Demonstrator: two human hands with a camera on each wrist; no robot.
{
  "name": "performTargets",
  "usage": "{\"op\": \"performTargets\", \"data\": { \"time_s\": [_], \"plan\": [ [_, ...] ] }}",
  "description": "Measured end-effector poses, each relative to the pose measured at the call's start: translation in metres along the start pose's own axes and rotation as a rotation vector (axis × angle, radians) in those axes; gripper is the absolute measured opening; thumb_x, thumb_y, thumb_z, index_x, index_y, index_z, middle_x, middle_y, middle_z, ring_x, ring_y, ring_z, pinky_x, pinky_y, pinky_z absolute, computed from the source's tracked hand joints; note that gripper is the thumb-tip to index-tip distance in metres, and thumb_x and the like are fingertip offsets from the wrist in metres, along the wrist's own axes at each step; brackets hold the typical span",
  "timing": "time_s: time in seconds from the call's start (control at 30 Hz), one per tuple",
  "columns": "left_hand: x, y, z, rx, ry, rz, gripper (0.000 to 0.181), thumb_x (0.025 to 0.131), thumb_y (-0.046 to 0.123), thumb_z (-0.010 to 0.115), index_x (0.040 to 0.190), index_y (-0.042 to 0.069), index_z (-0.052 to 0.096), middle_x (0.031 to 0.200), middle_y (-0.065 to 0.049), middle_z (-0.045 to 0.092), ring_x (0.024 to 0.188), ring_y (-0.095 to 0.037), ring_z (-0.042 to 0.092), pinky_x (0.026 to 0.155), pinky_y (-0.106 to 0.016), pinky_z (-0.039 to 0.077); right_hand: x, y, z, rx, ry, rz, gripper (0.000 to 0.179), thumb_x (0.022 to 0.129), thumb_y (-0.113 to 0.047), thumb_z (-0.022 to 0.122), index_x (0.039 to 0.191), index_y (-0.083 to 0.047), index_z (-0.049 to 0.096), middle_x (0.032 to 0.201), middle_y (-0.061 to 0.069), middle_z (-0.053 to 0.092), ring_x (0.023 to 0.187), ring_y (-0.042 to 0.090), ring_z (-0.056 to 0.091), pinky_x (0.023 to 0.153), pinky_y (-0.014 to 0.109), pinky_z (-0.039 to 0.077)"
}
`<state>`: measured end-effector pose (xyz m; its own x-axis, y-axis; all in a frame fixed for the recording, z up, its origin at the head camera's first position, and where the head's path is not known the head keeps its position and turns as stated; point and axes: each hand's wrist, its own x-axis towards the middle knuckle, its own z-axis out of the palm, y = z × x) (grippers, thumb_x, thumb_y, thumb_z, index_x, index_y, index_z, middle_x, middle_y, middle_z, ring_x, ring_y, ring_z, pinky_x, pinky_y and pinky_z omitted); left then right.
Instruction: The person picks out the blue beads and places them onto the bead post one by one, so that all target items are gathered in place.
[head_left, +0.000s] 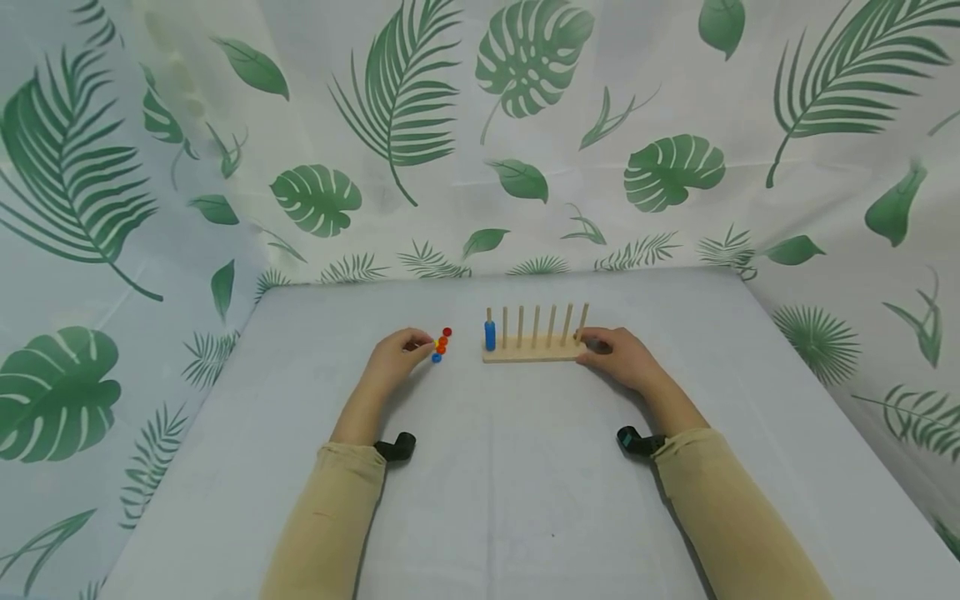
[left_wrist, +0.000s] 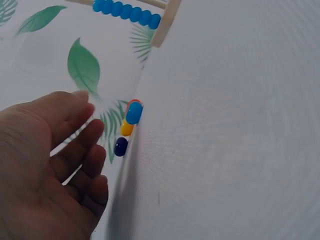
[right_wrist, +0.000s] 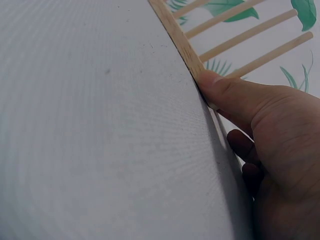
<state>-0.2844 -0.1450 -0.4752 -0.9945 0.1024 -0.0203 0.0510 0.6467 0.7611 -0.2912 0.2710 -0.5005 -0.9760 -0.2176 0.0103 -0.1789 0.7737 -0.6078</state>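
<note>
Several small coloured beads [head_left: 442, 349], red, orange, yellow and blue, lie in a loose row on the table. My left hand [head_left: 396, 357] is just left of them, fingers loosely bent. In the left wrist view, a gap separates its fingertips from a blue bead [left_wrist: 134, 113], a yellow bead [left_wrist: 126, 127] and a dark purple bead [left_wrist: 121, 146]. A wooden peg rack [head_left: 534, 354] stands right of the beads, a stack of blue beads [head_left: 490, 336] on its leftmost peg. My right hand [head_left: 619, 358] grips the rack's right end, its thumb [right_wrist: 212, 85] on the front edge of the base.
A pale cloth covers the table [head_left: 487, 467]. Behind and at both sides hang white curtains [head_left: 435, 150] with green leaf prints. A black wrist camera [head_left: 397, 447] sits at the left cuff and another black wrist camera [head_left: 637, 442] at the right.
</note>
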Motion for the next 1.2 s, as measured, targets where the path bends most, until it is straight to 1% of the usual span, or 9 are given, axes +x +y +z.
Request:
{"op": "performTargets", "data": {
  "time_s": [0.13, 0.33, 0.6, 0.73, 0.83, 0.97, 1.2],
  "plan": [
    [0.000, -0.005, 0.003, 0.002, 0.007, 0.009, 0.026, 0.097, 0.037, 0.063, 0.113, 0.017, 0.068, 0.117, -0.004, 0.067, 0.112, -0.026, 0.058, 0.094, -0.044, 0.049, 0.000, 0.001, 0.000, 0.002, 0.005, 0.001, 0.053, 0.091, -0.037, 0.070, 0.138, -0.013, 0.058, 0.140, 0.022, 0.054, 0.129, 0.042, 0.047, 0.109, 0.061, 0.034],
    [0.000, -0.011, 0.007, 0.035, 0.003, 0.024, 0.026, 0.096, 0.035, 0.064, 0.113, 0.016, 0.069, 0.115, -0.005, 0.067, 0.108, -0.025, 0.060, 0.092, -0.043, 0.050, -0.001, 0.001, -0.001, -0.005, -0.001, 0.009, 0.054, 0.091, -0.039, 0.070, 0.137, -0.013, 0.058, 0.137, 0.022, 0.055, 0.126, 0.041, 0.049, 0.107, 0.060, 0.036],
    [0.000, -0.017, 0.011, 0.062, -0.015, 0.085, 0.029, 0.094, 0.031, 0.068, 0.116, 0.012, 0.069, 0.114, -0.008, 0.066, 0.108, -0.026, 0.060, 0.096, -0.043, 0.049, -0.001, -0.002, 0.000, 0.004, -0.001, 0.009, 0.054, 0.091, -0.037, 0.071, 0.137, -0.013, 0.058, 0.136, 0.022, 0.056, 0.124, 0.040, 0.049, 0.107, 0.060, 0.036],
    [0.000, -0.018, 0.014, 0.087, -0.011, 0.116, 0.031, 0.094, 0.029, 0.069, 0.118, 0.009, 0.069, 0.117, -0.010, 0.066, 0.109, -0.027, 0.060, 0.097, -0.043, 0.048, -0.001, -0.002, -0.001, 0.005, 0.000, 0.013, 0.054, 0.091, -0.037, 0.071, 0.137, -0.013, 0.058, 0.136, 0.022, 0.056, 0.125, 0.041, 0.049, 0.108, 0.060, 0.036],
    [0.001, -0.018, 0.016, 0.123, -0.004, 0.136, 0.032, 0.094, 0.028, 0.068, 0.119, 0.009, 0.068, 0.118, -0.011, 0.066, 0.108, -0.027, 0.060, 0.096, -0.043, 0.049, -0.001, -0.001, 0.000, 0.004, 0.002, 0.011, 0.055, 0.090, -0.037, 0.072, 0.137, -0.013, 0.058, 0.137, 0.022, 0.056, 0.126, 0.041, 0.048, 0.108, 0.060, 0.035],
    [0.000, -0.018, 0.017, 0.152, 0.008, 0.142, 0.030, 0.094, 0.026, 0.069, 0.118, 0.008, 0.069, 0.118, -0.011, 0.066, 0.106, -0.026, 0.060, 0.095, -0.042, 0.049, 0.000, 0.001, 0.000, 0.003, 0.001, -0.004, 0.054, 0.090, -0.037, 0.072, 0.137, -0.012, 0.058, 0.136, 0.022, 0.056, 0.126, 0.041, 0.049, 0.108, 0.059, 0.036],
    [0.000, -0.016, 0.017, 0.156, 0.005, 0.142, 0.025, 0.094, 0.027, 0.069, 0.111, 0.009, 0.070, 0.117, -0.011, 0.065, 0.104, -0.026, 0.059, 0.094, -0.041, 0.049, 0.001, 0.003, 0.001, 0.007, 0.004, 0.001, 0.056, 0.090, -0.038, 0.071, 0.138, -0.013, 0.058, 0.137, 0.021, 0.056, 0.126, 0.040, 0.049, 0.108, 0.059, 0.035]
  ]
}}
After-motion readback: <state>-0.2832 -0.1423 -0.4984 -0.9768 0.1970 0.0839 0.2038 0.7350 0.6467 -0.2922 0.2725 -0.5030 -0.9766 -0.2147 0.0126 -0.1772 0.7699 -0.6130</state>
